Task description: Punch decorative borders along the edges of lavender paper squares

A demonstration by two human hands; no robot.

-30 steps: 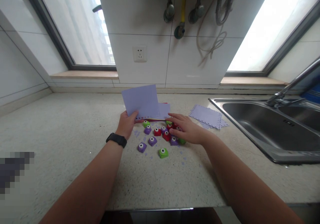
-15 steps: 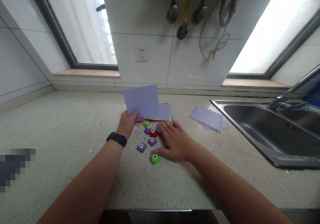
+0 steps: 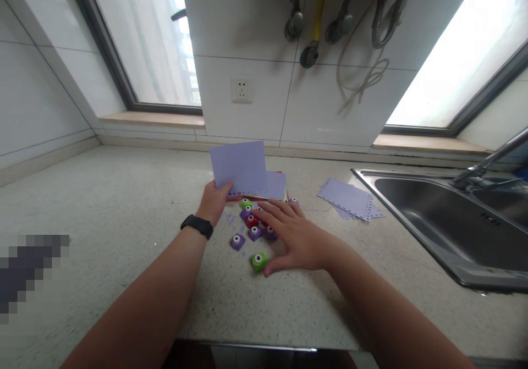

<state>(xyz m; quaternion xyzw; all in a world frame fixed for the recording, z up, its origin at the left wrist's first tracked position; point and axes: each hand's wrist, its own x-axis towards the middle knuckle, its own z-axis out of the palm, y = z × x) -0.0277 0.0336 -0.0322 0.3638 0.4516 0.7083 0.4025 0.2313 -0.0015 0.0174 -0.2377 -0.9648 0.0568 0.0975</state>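
Observation:
My left hand (image 3: 214, 203) grips a lilac paper sheet (image 3: 240, 165) by its lower left corner, holding it tilted up; a few small punched shapes run along its bottom edge. My right hand (image 3: 295, 234), fingers apart, hovers over a cluster of small craft punches and partly hides some. Beside its thumb sits a green craft punch (image 3: 258, 261). Purple punches (image 3: 237, 241) and a red punch (image 3: 251, 221) lie left of the fingers, with another green punch (image 3: 246, 203) at the back. Behind them rests a stack of paper (image 3: 277, 185), lilac on top.
Lilac sheets (image 3: 344, 197) with punched edges lie to the right, near a steel sink (image 3: 416, 237) with a faucet (image 3: 474, 171). Small paper scraps (image 3: 230, 218) are scattered on the speckled counter (image 3: 136, 193). A tiled wall with a power socket (image 3: 241, 91) stands behind.
My right hand has lifted a little off the punches and its thumb has spread away toward me, uncovering a purple punch. My left hand keeps the sheet. The camera view has shifted slightly.

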